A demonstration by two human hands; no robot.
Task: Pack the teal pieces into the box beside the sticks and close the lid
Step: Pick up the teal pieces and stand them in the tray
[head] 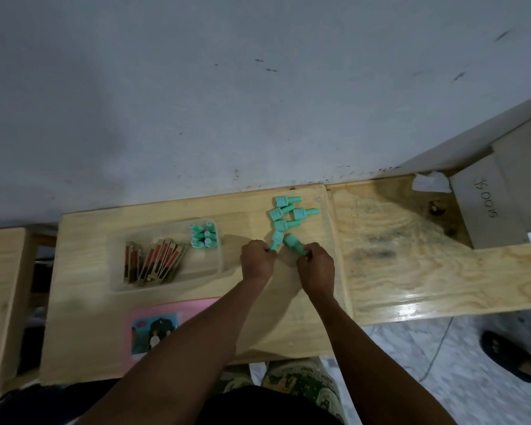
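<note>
A clear plastic box (218,265) lies on the wooden table, holding several red and tan sticks (154,262) at its left and several upright teal pieces (203,234) in its far right corner. Right of the box, several loose teal pieces (288,213) lie on the table. My left hand (256,260) grips one teal piece (276,239) by its narrow end. My right hand (316,268) grips another teal piece (292,242) the same way. Both held pieces sit just beside the loose group.
A pink lid (154,320) with a picture lies at the table's near edge, below the box. A second wooden surface (411,250) adjoins on the right, with a cardboard box (488,207) at its far corner. A grey wall stands behind the table.
</note>
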